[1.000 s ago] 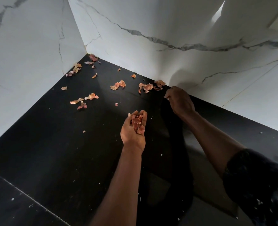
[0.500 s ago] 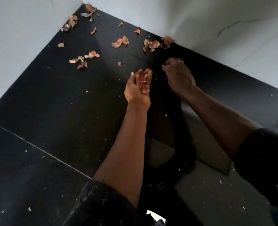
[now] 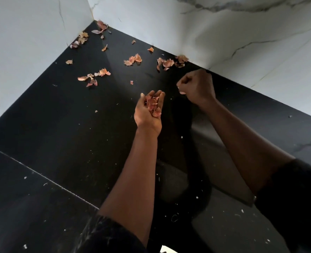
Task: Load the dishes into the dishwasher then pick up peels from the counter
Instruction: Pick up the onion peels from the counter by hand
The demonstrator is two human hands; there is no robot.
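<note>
On the black counter point(image 3: 60, 125), several orange-pink onion peels lie scattered towards the back corner: one cluster point(image 3: 132, 60) in the middle, another point(image 3: 167, 63) by the back wall, more point(image 3: 94, 77) to the left. My left hand point(image 3: 145, 119) is palm up over the counter, its fingers cupped round a small heap of gathered peels point(image 3: 152, 105). To its right and slightly farther back, my right hand point(image 3: 198, 86) is a tight fist with a small pale scrap showing at its fingertips. What else the fist holds is hidden.
White marble walls point(image 3: 224, 33) close the counter at the back and left and meet in a corner where more peels point(image 3: 101, 27) lie. A seam point(image 3: 41, 178) crosses the counter near me. Small pale crumbs dot the dark surface.
My right hand has drawn back from the peels by the wall and closed into a fist beside my left hand. The left hand has kept its heap. The view has shifted.
</note>
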